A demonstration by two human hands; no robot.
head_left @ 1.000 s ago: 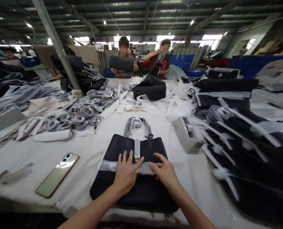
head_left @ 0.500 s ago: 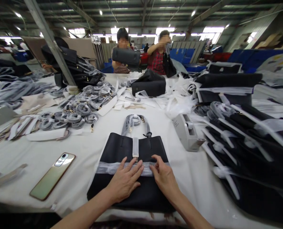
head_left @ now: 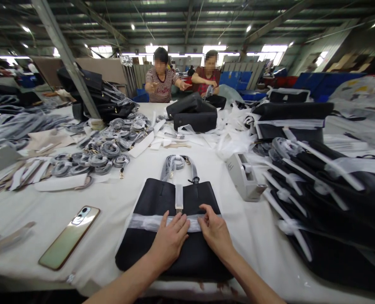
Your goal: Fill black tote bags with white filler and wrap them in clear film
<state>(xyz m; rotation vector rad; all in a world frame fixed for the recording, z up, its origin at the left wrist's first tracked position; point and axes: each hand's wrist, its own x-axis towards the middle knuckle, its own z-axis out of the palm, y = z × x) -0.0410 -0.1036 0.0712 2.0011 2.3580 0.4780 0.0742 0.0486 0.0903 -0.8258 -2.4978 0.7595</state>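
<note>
A black handbag point(head_left: 152, 249) lies flat on the white table point(head_left: 111, 202) in front of me, its wrapped handles point(head_left: 177, 164) pointing away. A translucent white strip point(head_left: 143, 221) runs across the bag's middle, and a short vertical strip point(head_left: 179, 196) covers the clasp. My left hand point(head_left: 171, 238) rests flat on the bag with its fingers stretched over the horizontal strip. My right hand point(head_left: 214, 230) presses the strip beside it, fingers curled down onto the film.
A phone point(head_left: 69, 237) lies at the left front. A grey tape dispenser point(head_left: 246, 177) stands right of the bag. Stacked black bags point(head_left: 329, 194) fill the right side. Coiled wrapped straps point(head_left: 108, 147) lie at the left. Two people point(head_left: 160, 80) work across the table beside more bags point(head_left: 195, 116).
My hands have stayed on the strip, the fingers shifting only slightly. The person opposite has put down the bag they held up, and now reaches out with both arms.
</note>
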